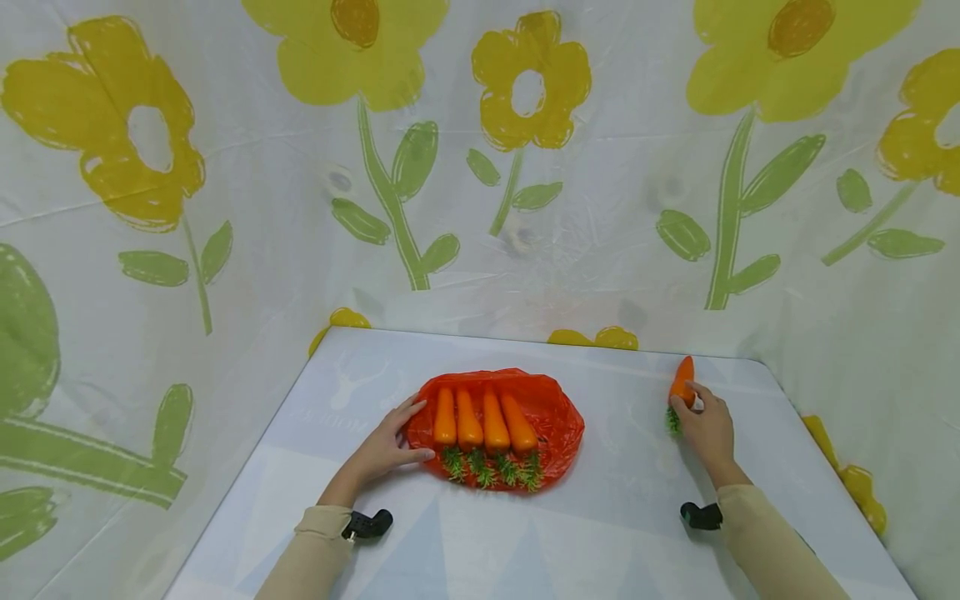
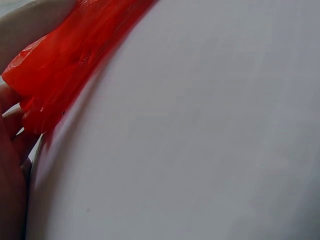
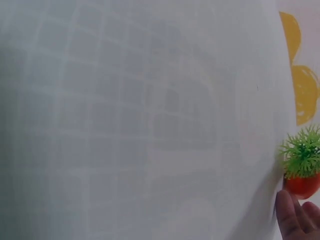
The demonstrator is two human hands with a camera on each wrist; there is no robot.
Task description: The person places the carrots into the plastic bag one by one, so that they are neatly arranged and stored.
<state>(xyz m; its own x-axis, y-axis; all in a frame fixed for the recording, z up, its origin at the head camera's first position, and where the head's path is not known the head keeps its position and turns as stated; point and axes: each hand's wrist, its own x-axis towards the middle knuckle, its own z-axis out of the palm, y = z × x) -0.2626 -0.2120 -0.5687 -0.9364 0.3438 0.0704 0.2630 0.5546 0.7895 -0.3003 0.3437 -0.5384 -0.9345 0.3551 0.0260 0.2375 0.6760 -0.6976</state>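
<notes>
An orange toy carrot (image 1: 682,382) with a green leafy top (image 3: 304,154) is in my right hand (image 1: 708,423), at the table's far right. Thumb and fingers grip it near the leafy end, its tip pointing away from me. A red plastic bag (image 1: 558,425) lies spread near the middle of the table. Several more carrots (image 1: 469,421) lie side by side on it, leafy tops toward me. My left hand (image 1: 384,446) rests at the bag's left edge, fingers stretched along it and thumb apart below. In the left wrist view, red plastic (image 2: 65,65) shows between thumb and fingers.
The pale table (image 1: 615,517) has a faint printed pattern. A white curtain (image 1: 600,208) with yellow flowers hangs behind it and along both sides. Each wrist wears a black camera mount, one on the left (image 1: 367,524) and one on the right (image 1: 701,516).
</notes>
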